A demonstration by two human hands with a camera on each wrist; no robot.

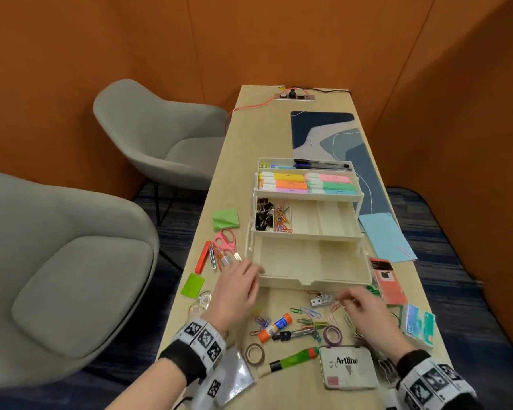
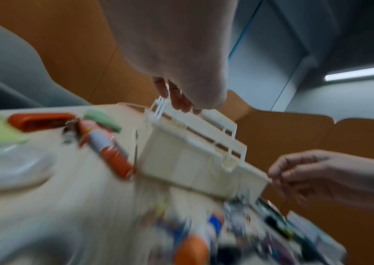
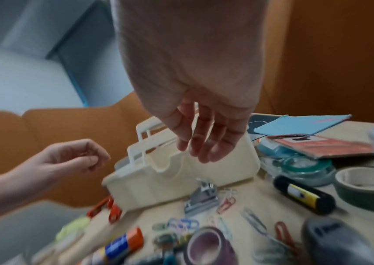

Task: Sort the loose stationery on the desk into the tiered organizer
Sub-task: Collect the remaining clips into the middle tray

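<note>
The cream tiered organizer point(image 1: 308, 276) stands open mid-desk: highlighters fill the upper tier, black binder clips and coloured paper clips lie in the middle tier's left cells, and the bottom tier is bare. My left hand point(image 1: 249, 276) hovers at its front-left corner, fingers curled, thumb against forefinger point(image 3: 90, 157); whether it holds anything is hidden. My right hand point(image 1: 345, 301) hangs over loose paper clips point(image 1: 308, 316) before the organizer, fingers relaxed point(image 3: 202, 148), holding nothing. Close by lie a silver clip point(image 1: 320, 300), a glue stick point(image 1: 274, 324) and purple tape point(image 1: 332, 335).
Pink scissors point(image 1: 225, 241), an orange tool point(image 1: 202, 257) and green sticky notes point(image 1: 225, 218) lie left of the organizer. On the right are blue paper point(image 1: 385, 236) and a red card point(image 1: 388, 279). An Artline tin point(image 1: 350, 368), a green marker point(image 1: 293, 358) and brown tape point(image 1: 255, 354) sit nearest me. Grey chairs stand left of the desk.
</note>
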